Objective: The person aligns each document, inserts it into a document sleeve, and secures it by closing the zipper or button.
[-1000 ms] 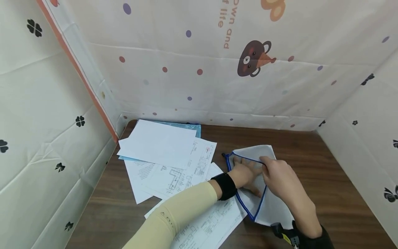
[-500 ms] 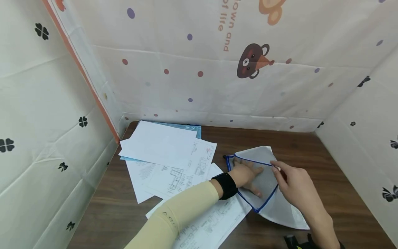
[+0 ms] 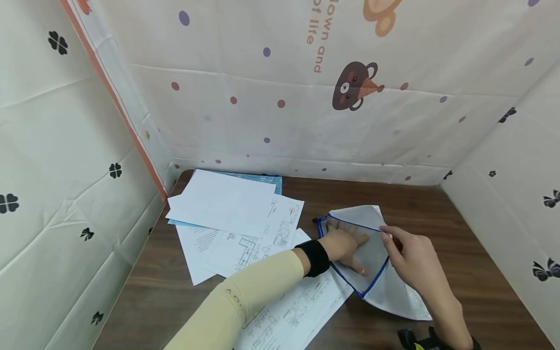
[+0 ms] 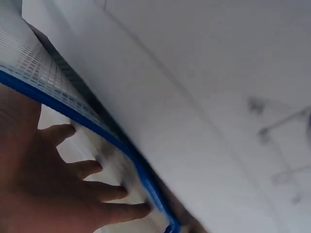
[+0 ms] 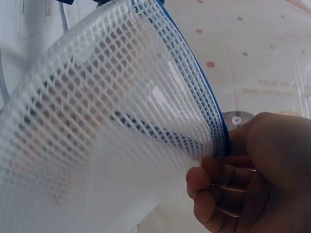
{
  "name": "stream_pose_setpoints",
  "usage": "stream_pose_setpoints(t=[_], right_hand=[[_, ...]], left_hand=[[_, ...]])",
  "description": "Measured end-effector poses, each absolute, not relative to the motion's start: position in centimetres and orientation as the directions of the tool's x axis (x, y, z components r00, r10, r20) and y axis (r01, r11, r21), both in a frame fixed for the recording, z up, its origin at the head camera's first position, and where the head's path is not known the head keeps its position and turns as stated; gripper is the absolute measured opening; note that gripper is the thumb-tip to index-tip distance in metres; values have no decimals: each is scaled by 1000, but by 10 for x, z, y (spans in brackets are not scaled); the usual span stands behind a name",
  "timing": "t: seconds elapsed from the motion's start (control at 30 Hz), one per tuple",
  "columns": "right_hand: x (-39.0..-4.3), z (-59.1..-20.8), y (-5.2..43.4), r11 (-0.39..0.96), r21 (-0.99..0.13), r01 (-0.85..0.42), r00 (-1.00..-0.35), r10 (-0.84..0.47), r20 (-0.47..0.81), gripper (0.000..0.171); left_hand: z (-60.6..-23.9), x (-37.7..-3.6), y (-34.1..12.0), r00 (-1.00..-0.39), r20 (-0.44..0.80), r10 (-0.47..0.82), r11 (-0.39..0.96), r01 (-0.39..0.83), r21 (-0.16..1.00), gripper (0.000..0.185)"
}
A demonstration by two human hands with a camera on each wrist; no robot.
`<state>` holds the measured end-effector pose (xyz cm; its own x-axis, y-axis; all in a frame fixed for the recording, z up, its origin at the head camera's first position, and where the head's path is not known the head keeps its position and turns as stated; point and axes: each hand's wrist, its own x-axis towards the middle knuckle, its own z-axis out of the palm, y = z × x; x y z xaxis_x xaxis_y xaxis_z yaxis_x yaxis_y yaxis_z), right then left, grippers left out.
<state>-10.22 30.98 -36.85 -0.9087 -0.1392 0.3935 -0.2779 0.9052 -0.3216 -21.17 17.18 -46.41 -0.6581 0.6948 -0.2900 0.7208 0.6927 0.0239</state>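
Since 1 s ago the right hand [image 3: 415, 260] has pulled the pouch's top layer rightwards, so the mouth gapes wider; little has changed in the last half sec. Mesh pouch [image 3: 385, 287] w/ blue zip edge lies near-right on the brown surface [image 3: 437, 209], partly over the papers [image 3: 236, 223]. Left hand [image 3: 345, 245] is inside it, fingers spread flat on the bottom layer; right hand pinches the zip edge btwn thumb & fingers. To do this well: probably keep the edge lifted & taut so the mouth stays wide, left palm pinning the bottom layer. Papers lie fanned far-left, a blue folder [image 3: 262, 178] under them. Printed cloth walls [image 3: 306, 97] w/ dots & a bear close in three sides.
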Motion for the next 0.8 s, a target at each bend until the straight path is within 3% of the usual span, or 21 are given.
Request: stream_pose_setpoints(t=[0.2, 0.47, 0.63, 0.8], right_hand=[[-110, -375, 300, 909, -304, -284, -907, -153, 392, 21], [-113, -381, 298, 914, -309, -262, -920, -140, 365, 22], [-117, -383, 297, 906, -318, -281, -915, -153, 372, 22], [-117, -384, 297, 911, -317, -264, -924, -145, 353, 23]], left_hand=[[-468, -209, 155, -650, -145, 746, 663, 746, 62, 94], [-435, -196, 98, -586, 33, 810, 576, 804, 147, 82], [-417, -213, 38, -652, 103, 751, 617, 749, 241, 79], [-408, -243, -33, -759, 15, 651, 719, 623, 309, 85]])
